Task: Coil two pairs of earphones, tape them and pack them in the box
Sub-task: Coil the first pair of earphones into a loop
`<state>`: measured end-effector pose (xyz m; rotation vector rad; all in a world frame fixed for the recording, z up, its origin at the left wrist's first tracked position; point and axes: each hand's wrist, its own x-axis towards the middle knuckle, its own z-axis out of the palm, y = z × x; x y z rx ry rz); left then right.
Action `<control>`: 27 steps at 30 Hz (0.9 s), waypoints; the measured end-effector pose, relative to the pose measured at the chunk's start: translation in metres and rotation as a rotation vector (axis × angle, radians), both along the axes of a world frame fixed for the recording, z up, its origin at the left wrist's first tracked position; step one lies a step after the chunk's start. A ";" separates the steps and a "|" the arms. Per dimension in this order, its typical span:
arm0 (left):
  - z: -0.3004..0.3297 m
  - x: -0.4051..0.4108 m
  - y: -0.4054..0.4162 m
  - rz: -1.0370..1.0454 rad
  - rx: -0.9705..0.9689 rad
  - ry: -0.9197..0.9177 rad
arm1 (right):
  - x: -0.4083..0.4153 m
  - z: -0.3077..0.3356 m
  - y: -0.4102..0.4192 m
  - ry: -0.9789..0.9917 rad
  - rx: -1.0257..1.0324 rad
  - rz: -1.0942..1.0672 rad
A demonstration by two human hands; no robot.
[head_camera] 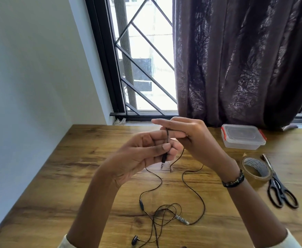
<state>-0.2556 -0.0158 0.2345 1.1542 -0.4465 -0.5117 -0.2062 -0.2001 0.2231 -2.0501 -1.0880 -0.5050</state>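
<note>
Clear plastic box [243, 138] sits lidded; both hands [166, 145] pinch the earphone cable [167, 136].

Black earphones [164, 212] are being shown against a brown wood-grain table [66, 176]. A clear box [242, 136] with red clips is being seen at the far right. Brownish translucent tape [256, 170] and black-handled scissors [279, 187] are being displayed nearer. A dark brown crinkled curtain [245, 59] is being lit beside a black diamond-patterned window grille [143, 68]. A dark beaded bracelet [233, 179] is being worn.
</note>
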 end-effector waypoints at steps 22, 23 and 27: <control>0.005 0.018 -0.001 0.235 -0.016 -0.133 | -0.054 -0.033 0.017 0.172 0.132 -0.221; 0.005 0.018 -0.001 0.238 -0.001 -0.143 | -0.056 -0.031 0.016 0.162 0.110 -0.235; 0.002 0.017 -0.002 0.260 0.074 -0.206 | -0.066 -0.019 0.009 0.111 -0.023 -0.280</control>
